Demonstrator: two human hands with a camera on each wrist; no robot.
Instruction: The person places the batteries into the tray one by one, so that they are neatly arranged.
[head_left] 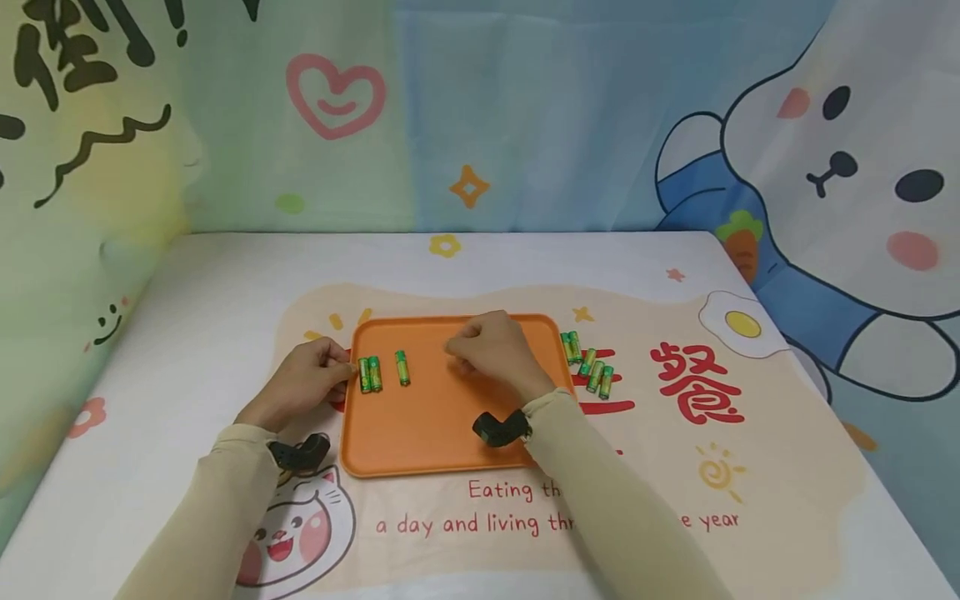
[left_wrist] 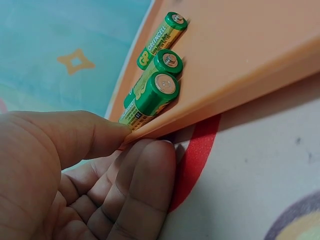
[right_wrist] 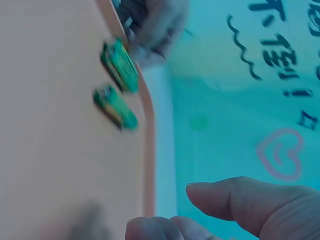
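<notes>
An orange tray lies on the table with three green GP batteries near its left end. Two of them, one being this battery, lie side by side by the left rim; another battery is a little to their right. My left hand pinches the tray's left rim, thumb on top beside the nearest battery and fingers beneath. Over the tray's right half hovers my right hand. In the right wrist view its thumb stands apart from the fingers, with nothing seen between them.
Several more green batteries lie on the printed tablecloth just beyond the tray's right rim. A printed backdrop hangs behind the table's far edge. Each wrist wears a small black camera, such as the right one.
</notes>
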